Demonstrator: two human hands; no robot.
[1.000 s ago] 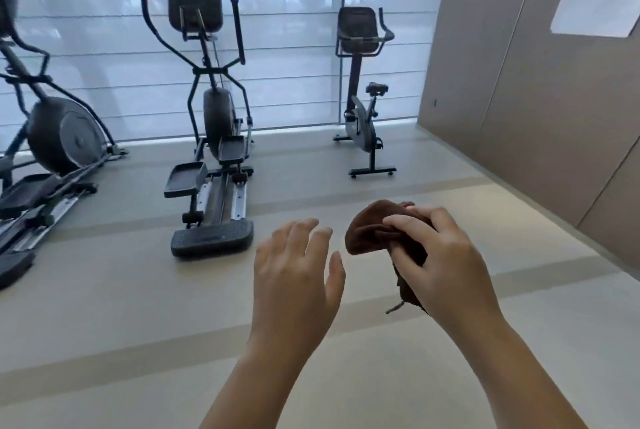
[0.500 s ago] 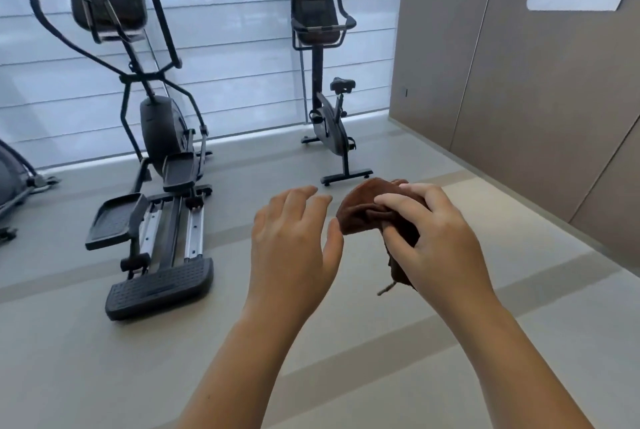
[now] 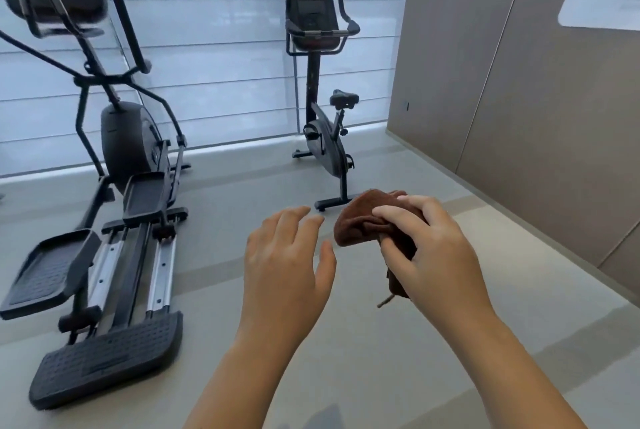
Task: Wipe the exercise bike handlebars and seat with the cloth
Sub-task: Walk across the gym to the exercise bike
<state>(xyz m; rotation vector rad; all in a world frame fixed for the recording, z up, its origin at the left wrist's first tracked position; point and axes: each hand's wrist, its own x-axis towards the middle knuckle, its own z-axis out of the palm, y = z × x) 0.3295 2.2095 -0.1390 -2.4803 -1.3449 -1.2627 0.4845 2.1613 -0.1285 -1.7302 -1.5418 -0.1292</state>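
Looks like the approach stage: not yet at the exercise bike (image 3: 323,151), standing at 12 o'clock in front of the window blinds (image 3: 221,82) and well apart from both hands. Grips the brown cloth (image 3: 363,220) bunched in the right hand (image 3: 440,255), with fingers curled over the top and a loose tail hanging below, at about 1 o'clock in mid-air above the floor (image 3: 415,376). Holds nothing in the left hand (image 3: 287,255), just beside the cloth at 11 o'clock, with fingers relaxed, slightly spread and clear of the fabric. No wiping begun, judging by the gap: handlebars (image 3: 325,32) high up around the console, seat (image 3: 343,99) lower and a little toward 1 o'clock, both untouched. Next, probably: walk forward, lift the cloth to the handlebars first, perhaps steady the frame with the free hand, then drop to the seat. Plenty of bare floor straight ahead for that walk. On the left, from 8 to 10 o'clock, an elliptical trainer (image 3: 131,158) with long rails and a wide rear platform reaching back toward the walking line; worth skirting. On the right, from 1 to 3 o'clock, a panelled wall (image 3: 519,116) near the bike's far side, so likely less standing room there than on the near or left side. Low at 12 o'clock, the bike's rear floor bar (image 3: 329,203): a possible trip edge when stepping in close.
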